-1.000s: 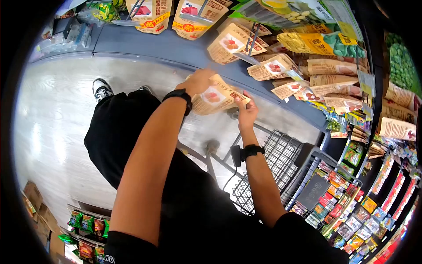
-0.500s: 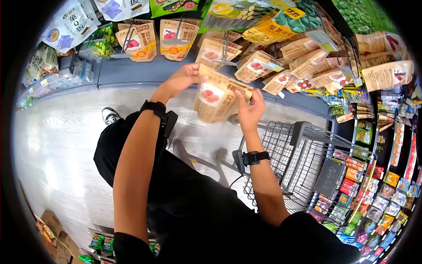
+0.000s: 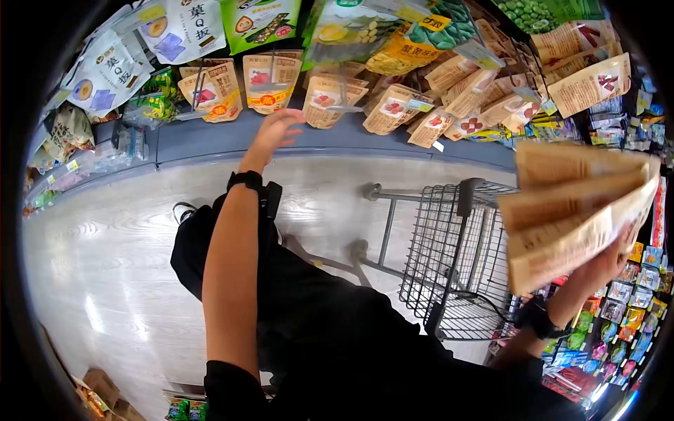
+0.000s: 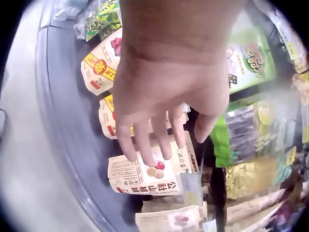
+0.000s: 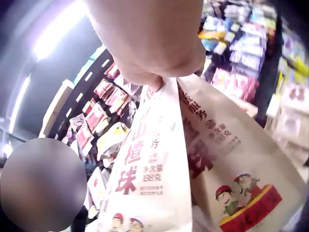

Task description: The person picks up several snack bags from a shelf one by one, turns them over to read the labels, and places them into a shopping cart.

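In the head view, several tan paper pouches (image 3: pixel 576 210) fan out from the right hand (image 3: pixel 609 265), held up at the right side. The right wrist view shows the right hand (image 5: pixel 149 43) pinching the pouches (image 5: pixel 159 159) by their top edges. My left hand (image 3: pixel 272 133) is empty, its fingers loosely extended before the hanging pouches. In the left wrist view, the left hand (image 4: pixel 169 87) hovers over a hanging pouch with a red fruit picture (image 4: pixel 149 169); whether the fingertips touch it cannot be told.
A wire shopping cart (image 3: pixel 449 259) stands on the pale floor (image 3: pixel 105 245), right of the legs. The grey shelf edge (image 3: pixel 210 144) runs across the front below hanging snack bags (image 3: pixel 182 31). Packaged goods (image 3: pixel 632 281) fill the far right, and cardboard boxes (image 3: pixel 102 386) lie at lower left.
Both hands were at one pouch before the body. The right hand has swung far right with the pouches, which now appear fanned; the left hand has let go and stays near the shelf.
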`<move>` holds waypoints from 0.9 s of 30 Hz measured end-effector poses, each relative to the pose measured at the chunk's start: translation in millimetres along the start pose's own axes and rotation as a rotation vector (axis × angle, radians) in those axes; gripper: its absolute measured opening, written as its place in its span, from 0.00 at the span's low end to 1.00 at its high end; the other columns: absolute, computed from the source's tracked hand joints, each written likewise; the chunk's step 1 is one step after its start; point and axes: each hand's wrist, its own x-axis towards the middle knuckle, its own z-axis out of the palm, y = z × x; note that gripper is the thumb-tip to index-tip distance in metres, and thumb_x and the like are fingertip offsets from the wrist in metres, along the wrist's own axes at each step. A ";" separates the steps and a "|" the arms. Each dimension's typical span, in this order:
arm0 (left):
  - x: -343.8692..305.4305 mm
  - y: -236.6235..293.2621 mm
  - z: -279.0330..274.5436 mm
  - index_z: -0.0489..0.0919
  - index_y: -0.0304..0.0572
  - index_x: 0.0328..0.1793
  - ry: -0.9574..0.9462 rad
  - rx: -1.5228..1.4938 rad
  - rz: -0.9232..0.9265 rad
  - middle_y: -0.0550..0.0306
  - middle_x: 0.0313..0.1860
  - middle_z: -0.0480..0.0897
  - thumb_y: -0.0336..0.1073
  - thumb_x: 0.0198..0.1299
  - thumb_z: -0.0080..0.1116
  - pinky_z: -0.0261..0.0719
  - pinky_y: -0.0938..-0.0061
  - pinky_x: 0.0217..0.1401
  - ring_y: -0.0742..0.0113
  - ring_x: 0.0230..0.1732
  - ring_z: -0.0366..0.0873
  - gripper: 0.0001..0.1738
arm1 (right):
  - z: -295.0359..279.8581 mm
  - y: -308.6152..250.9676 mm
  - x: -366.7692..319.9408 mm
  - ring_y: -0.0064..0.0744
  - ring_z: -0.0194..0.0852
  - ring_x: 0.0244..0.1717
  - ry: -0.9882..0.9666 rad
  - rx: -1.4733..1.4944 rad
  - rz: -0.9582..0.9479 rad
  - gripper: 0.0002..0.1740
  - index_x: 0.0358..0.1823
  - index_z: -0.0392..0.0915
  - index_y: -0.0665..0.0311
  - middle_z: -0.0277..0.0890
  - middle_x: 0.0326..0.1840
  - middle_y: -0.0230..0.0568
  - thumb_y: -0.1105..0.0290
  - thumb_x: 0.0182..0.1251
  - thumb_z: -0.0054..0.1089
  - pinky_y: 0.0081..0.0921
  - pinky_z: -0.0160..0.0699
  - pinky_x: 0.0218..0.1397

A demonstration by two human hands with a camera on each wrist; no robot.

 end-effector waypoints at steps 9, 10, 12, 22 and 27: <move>23.5 -4.9 18.4 0.76 0.54 0.46 0.080 0.057 0.016 0.65 0.47 0.79 0.41 0.56 0.56 0.70 0.69 0.48 0.68 0.48 0.75 0.11 | -92.0 41.5 -57.5 0.19 0.72 0.29 -0.521 -0.972 0.159 0.14 0.39 0.79 0.71 0.79 0.30 0.36 0.68 0.55 0.64 0.20 0.72 0.34; 26.5 -5.3 20.1 0.76 0.54 0.47 0.040 0.086 0.042 0.65 0.49 0.78 0.41 0.57 0.55 0.71 0.67 0.49 0.67 0.51 0.74 0.12 | -103.2 62.5 -68.9 0.18 0.71 0.27 -0.571 -1.004 0.199 0.15 0.40 0.79 0.71 0.78 0.28 0.35 0.68 0.54 0.64 0.20 0.71 0.31; 26.3 -1.6 30.0 0.75 0.53 0.48 0.047 0.106 0.103 0.64 0.50 0.77 0.40 0.56 0.56 0.71 0.68 0.47 0.68 0.50 0.74 0.13 | -142.8 106.0 -90.4 0.18 0.70 0.26 -0.547 -1.061 0.313 0.13 0.35 0.78 0.72 0.77 0.25 0.33 0.68 0.53 0.63 0.18 0.69 0.28; 65.3 -33.5 63.2 0.74 0.43 0.50 0.255 0.283 0.647 0.50 0.47 0.78 0.33 0.48 0.61 0.71 0.68 0.51 0.56 0.50 0.74 0.21 | 51.6 18.7 -36.8 0.17 0.67 0.26 -0.832 -0.734 0.356 0.03 0.29 0.72 0.65 0.72 0.25 0.30 0.76 0.61 0.54 0.15 0.67 0.32; 63.2 -27.0 67.7 0.74 0.41 0.45 0.256 0.385 0.640 0.52 0.44 0.79 0.29 0.51 0.57 0.72 0.69 0.50 0.55 0.48 0.75 0.13 | 228.7 83.4 -71.6 0.30 0.75 0.48 -1.571 -0.728 0.203 0.17 0.50 0.72 0.68 0.77 0.46 0.44 0.73 0.59 0.57 0.23 0.73 0.50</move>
